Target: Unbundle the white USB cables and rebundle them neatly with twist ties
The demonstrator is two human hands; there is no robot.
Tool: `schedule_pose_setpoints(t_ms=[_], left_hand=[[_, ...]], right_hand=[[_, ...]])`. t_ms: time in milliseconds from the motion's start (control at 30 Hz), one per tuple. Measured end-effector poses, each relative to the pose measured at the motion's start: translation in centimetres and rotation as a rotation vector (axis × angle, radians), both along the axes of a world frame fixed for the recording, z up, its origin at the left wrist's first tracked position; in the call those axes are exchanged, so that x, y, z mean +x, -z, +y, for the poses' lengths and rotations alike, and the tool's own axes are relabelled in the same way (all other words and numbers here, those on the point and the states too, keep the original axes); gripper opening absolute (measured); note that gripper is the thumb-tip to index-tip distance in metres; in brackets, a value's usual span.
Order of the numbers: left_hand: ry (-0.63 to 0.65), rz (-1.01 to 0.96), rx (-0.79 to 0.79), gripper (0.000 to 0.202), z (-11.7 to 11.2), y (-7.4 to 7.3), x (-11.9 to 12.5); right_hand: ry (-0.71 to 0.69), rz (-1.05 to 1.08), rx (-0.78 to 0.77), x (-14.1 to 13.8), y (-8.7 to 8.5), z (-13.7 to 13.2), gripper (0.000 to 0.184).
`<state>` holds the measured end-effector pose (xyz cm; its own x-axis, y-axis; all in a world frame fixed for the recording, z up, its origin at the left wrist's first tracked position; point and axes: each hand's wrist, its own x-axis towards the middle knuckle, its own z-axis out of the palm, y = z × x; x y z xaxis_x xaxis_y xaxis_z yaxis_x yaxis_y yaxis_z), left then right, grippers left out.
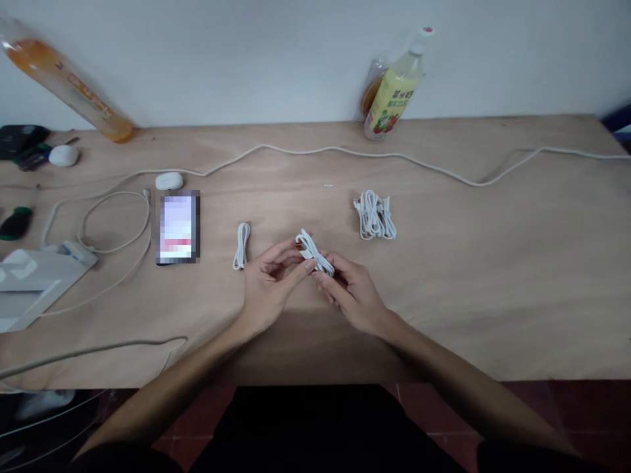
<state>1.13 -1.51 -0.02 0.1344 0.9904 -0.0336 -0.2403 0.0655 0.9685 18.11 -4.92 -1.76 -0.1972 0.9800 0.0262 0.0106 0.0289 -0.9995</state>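
Between my two hands, just above the wooden table (468,276), is a coiled white cable (315,253) folded into a small bundle. The thumb and fingers of my left hand (271,276) pinch its left side. My right hand (352,289) grips its lower right end, thumb on top. Another folded white cable (241,246) lies on the table just left of my left hand. Beyond my right hand, several bundled white cables (374,215) lie in a pile. The fingers partly hide the held bundle's underside.
A phone (177,226) and a white earbud case (169,181) lie on the left. A long white cord (365,154) crosses the table's back. An orange drink bottle (73,92) and a yellow-labelled bottle (394,95) lean on the wall. A green-black tool handle (16,223) lies far left.
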Motion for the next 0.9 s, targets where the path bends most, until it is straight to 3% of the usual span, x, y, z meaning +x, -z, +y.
schedule_pose_setpoints(t_ms=[267, 433, 700, 900], left_hand=[[-0.012, 0.054, 0.036, 0.036, -0.3, -0.1, 0.0], [0.006, 0.025, -0.01, 0.036, 0.0, -0.2, -0.1], [0.18, -0.101, -0.114, 0.037, 0.7, -0.4, -0.5], [0.322, -0.202, -0.2, 0.036, 1.0, -0.3, -0.7]], right_hand=[[0.018, -0.007, 0.0, -0.1, 0.1, -0.1, 0.02], [-0.008, 0.139, -0.116, -0.4, -0.5, -0.1, 0.03], [-0.181, 0.365, -0.268, 0.0, -1.2, 0.4, 0.041], [-0.354, 0.601, -0.489, 0.4, -1.2, 0.6, 0.039]])
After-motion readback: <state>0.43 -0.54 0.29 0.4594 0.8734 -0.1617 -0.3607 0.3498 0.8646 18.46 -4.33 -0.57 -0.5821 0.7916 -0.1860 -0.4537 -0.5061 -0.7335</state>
